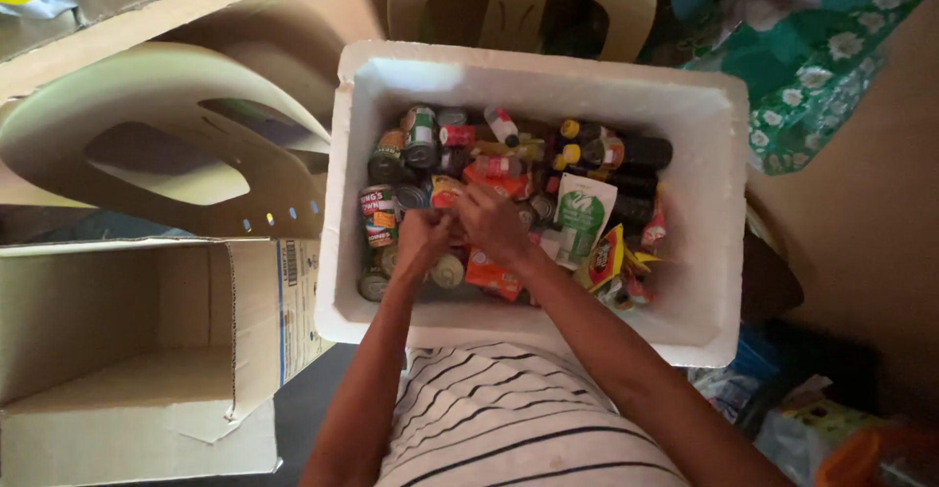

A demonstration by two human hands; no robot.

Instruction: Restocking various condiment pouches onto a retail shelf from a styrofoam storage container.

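A white foam box (724, 203) in front of me is packed with groceries: tins (378, 215), small bottles (502, 125), dark bottles with yellow caps (626, 153), orange packets (492, 274) and a white and green pouch (584, 218). Both my hands reach down into it. My left hand (423, 238) and my right hand (492, 223) meet over a small packet (446, 192) among the tins at the box's left middle, fingers closed on it. What lies under my palms is hidden.
An open cardboard box (117, 350) stands at the left. Two beige plastic chairs (166, 145) sit behind and left of the foam box. A green floral bag (812, 57) lies at the upper right, and plastic bags (812, 428) at the lower right.
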